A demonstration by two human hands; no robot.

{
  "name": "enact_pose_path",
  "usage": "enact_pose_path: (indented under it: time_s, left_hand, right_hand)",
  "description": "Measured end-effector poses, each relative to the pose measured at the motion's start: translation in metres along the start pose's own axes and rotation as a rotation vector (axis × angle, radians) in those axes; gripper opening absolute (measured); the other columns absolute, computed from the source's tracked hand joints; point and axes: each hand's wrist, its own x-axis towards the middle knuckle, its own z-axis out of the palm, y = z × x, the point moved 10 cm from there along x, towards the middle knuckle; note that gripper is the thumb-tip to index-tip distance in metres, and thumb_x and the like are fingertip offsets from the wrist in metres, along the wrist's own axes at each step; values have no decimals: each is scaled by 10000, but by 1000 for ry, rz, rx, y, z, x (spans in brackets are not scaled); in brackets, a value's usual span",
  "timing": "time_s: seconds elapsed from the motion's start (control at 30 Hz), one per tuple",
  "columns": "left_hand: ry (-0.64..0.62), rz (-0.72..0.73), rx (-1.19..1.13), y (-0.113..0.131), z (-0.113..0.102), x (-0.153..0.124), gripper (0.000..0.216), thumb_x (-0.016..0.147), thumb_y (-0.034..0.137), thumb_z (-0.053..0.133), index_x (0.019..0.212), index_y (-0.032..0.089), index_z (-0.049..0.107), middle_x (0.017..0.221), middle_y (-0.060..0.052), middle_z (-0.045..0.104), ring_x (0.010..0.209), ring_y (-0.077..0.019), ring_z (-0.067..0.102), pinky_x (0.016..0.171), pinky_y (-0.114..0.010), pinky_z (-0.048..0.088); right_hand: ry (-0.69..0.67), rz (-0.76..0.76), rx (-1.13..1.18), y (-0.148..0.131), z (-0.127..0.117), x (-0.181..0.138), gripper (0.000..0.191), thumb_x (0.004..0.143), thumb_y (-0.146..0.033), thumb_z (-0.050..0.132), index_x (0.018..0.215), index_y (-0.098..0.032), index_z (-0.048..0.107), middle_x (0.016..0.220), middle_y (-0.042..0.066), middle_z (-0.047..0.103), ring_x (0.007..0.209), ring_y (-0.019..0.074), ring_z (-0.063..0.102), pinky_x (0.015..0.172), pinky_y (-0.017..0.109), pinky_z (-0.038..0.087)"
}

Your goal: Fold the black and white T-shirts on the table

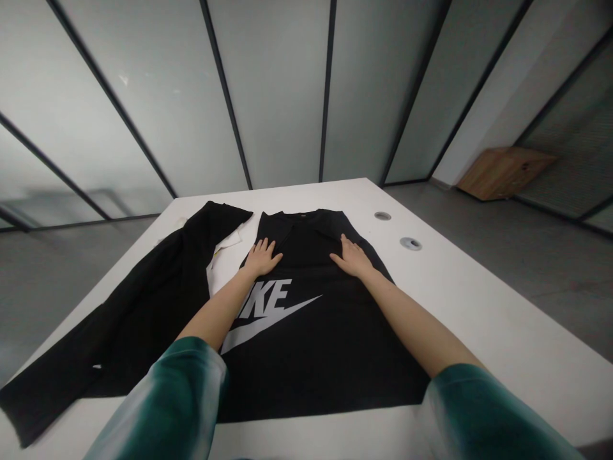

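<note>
the black shirt (311, 358) lies spread flat on the white table (460, 300), straight in front of the person, its neck at the far end and its hem at the near one. the left hand (261, 257) rests palm down near one shoulder, fingers apart; the right hand (354, 257) rests near the other, thumb held out from the rest, with nothing pinched in either.

judging by how it lies, the smoothing looks mostly done: the hem is nearly straight and the body has few creases. layers of cloth overlap near the neck, so part of the shirt is perhaps already turned in. the hem end is not folded up. the black top (158, 306) on the left lies loose, one long sleeve trailing to the table's near corner, partly over some white cloth (232, 239).

the left forearm (215, 310) hides part of the shirt's side edge; the start of the print (268, 306) is out of sight, and i cannot tell whether arm or fold covers it. the white cloth is mostly covered, its shape unclear.
</note>
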Motion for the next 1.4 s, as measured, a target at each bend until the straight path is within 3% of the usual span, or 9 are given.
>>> enact_pose_path:
  time_s: [0.17, 0.3, 0.4, 0.6, 0.8, 1.0, 1.13, 1.27, 1.4]
  left_hand:
    - [123, 48, -5, 5, -19, -11, 606, 958, 499, 377, 1447, 153, 467, 1547, -142, 397, 1431, -307, 342, 1160, -434, 280]
    - [288, 78, -5, 11, -39, -23, 422, 936, 398, 447, 1233, 165, 636, 1276, -135, 603, 1210, -290, 535, 1027, -411, 421]
    - [293, 78, -2, 13, -40, -26, 368, 936, 378, 447, 1142, 173, 671, 1149, -131, 633, 1093, -284, 575, 945, -403, 462]
    - [267, 82, 2, 13, -38, -24, 367, 938, 370, 445, 1144, 168, 673, 1141, -129, 630, 1074, -276, 581, 926, -389, 466]
    - [205, 105, 29, 15, -37, -18, 420, 939, 367, 440, 1252, 153, 622, 1227, -136, 608, 1127, -273, 580, 980, -384, 452]
    - [17, 165, 59, 17, -36, -16, 500, 916, 410, 478, 1352, 176, 555, 1315, -126, 584, 1194, -260, 575, 1015, -350, 442]
    - [39, 209, 69, 24, -45, -33, 592, 908, 430, 493, 1424, 139, 488, 1468, -150, 487, 1369, -280, 433, 1137, -370, 324]
    - [-43, 97, 32, 26, -29, -61, 742, 928, 586, 390, 1512, 129, 367, 1593, -176, 299, 1478, -350, 236, 1168, -490, 251]
    - [-152, -8, -18, 30, -3, -87, 836, 916, 711, 243, 1573, 196, 225, 1640, -156, 142, 1499, -391, 124, 1148, -626, 188]
  right_hand:
    - [35, -67, -38, -7, -4, -1, 621, 972, -485, 381, 1443, -90, 465, 1533, 178, 407, 1430, 304, 343, 1161, 438, 277]
    - [114, -48, -72, -7, -14, -4, 521, 973, -453, 402, 1361, -146, 568, 1428, 164, 516, 1327, 319, 448, 1092, 455, 355]
    - [121, -36, -71, -7, -16, -5, 502, 976, -440, 397, 1332, -144, 592, 1363, 170, 552, 1248, 325, 501, 1036, 452, 406]
    - [106, -70, -72, -9, -14, -4, 491, 984, -441, 387, 1331, -164, 595, 1386, 159, 537, 1265, 318, 485, 1038, 437, 412]
    - [75, -79, -64, -12, -13, -3, 517, 980, -436, 393, 1361, -132, 565, 1431, 172, 507, 1303, 318, 467, 1062, 439, 400]
    - [-33, -91, 62, -8, -9, 7, 574, 958, -465, 447, 1393, -100, 529, 1480, 191, 464, 1369, 305, 432, 1125, 428, 355]
    - [-39, -68, 197, 10, -20, 9, 561, 986, -461, 370, 1428, -139, 497, 1489, 141, 476, 1391, 252, 423, 1165, 399, 313]
    - [20, -126, 97, 19, -34, -17, 607, 978, -541, 326, 1414, -168, 528, 1475, 143, 492, 1379, 289, 433, 1162, 454, 308]
    - [-89, -103, -97, 15, -14, -55, 758, 926, -693, 293, 1494, -211, 437, 1590, 124, 327, 1467, 362, 259, 1183, 540, 207]
